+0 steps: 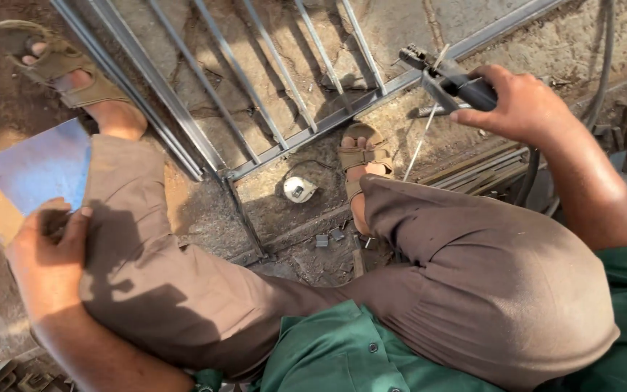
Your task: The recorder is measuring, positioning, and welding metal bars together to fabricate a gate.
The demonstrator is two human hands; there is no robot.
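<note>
Two hands are at work here. The right hand [524, 105], in the upper right of the frame, has its grip closed around the dark handle of a welding electrode holder [448, 76], with a thin welding rod [424, 134] clamped in it and slanting down toward the lower rail of a metal grille [284, 138] lying on the ground. The holder looks stiff and fairly weighty with its trailing cable — best held by the insulated handle, well back from the clamp. The rod seems thin and brittle, easily bent. The left hand [48, 254], lower left, pinches the edge of a blue sheet [38, 167] — flat, light, probably rigid.
</note>
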